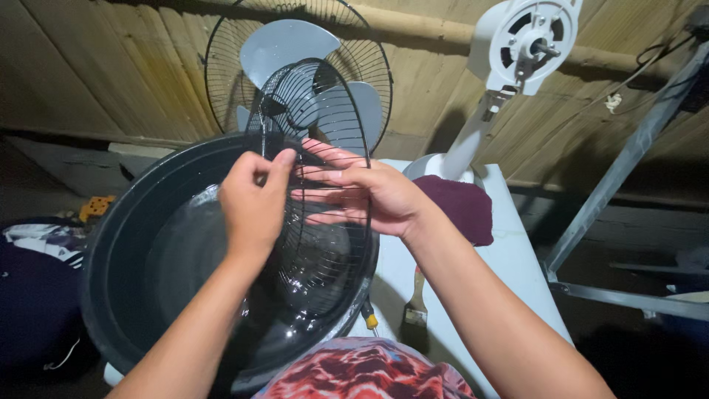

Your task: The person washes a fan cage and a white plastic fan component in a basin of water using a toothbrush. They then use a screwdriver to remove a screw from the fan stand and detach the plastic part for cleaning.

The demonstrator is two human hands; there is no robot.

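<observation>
Clearly both hands share one grip on the black wire fan guard (314, 185): the left hand (255, 199) pinches wires near its upper rim between thumb and fingertips, while the right hand (369, 196) threads its fingers through the grille from behind, which keeps the guard upright and tilted over the dark basin of water (125, 244) so drips fall back in. Beyond it, a second guard with the pale fan blades (288, 44) leans against the wooden wall, and the bare white fan motor (524, 37), a maroon cloth (461, 203) and a paintbrush (416, 303) sit on the white worktop (517, 258), within reach.
</observation>
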